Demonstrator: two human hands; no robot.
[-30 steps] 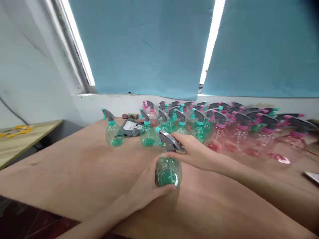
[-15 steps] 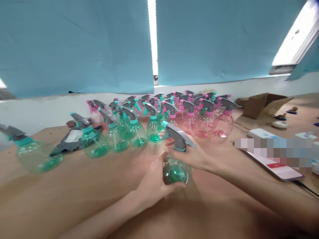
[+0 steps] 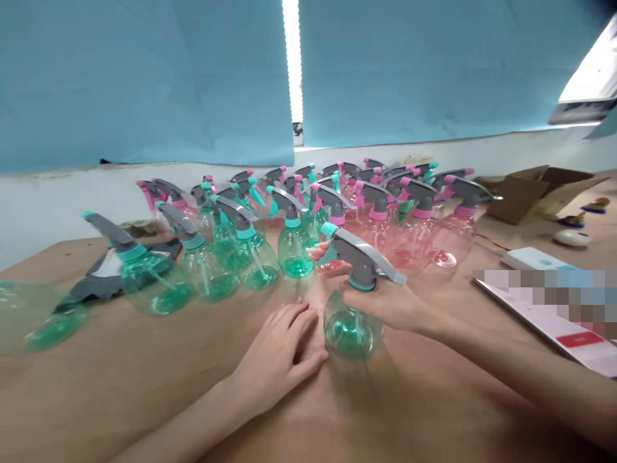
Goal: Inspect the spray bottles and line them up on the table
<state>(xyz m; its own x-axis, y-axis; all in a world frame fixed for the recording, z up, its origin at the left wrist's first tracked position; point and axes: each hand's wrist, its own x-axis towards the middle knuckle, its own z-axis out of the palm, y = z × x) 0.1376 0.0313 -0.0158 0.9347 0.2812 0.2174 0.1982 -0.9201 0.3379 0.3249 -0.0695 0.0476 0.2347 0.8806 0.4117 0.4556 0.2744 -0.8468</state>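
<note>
A clear green spray bottle [image 3: 354,331] with a grey head and teal collar stands upright on the table close in front of me. My right hand [image 3: 393,302] grips it round the neck, just under the collar, its fingertips showing left of the sprayer head. Part of that hand is hidden behind the bottle. To the left of the bottle, my left hand [image 3: 277,350] lies on the tabletop with fingers stretched out, holding nothing. Its thumb tip comes close to the bottle's side; whether they touch I cannot tell.
Several green spray bottles [image 3: 260,263] and pink spray bottles [image 3: 417,241] crowd the back of the wooden table [image 3: 183,379]. A dark plastic bag [image 3: 103,283] lies at left. To the right are a phone [image 3: 540,325], a white box [image 3: 533,258] and an open cardboard box [image 3: 523,196].
My left hand has let go of the bottle and moved left onto the table. My right hand keeps its hold at the neck. The view has shifted and come closer.
</note>
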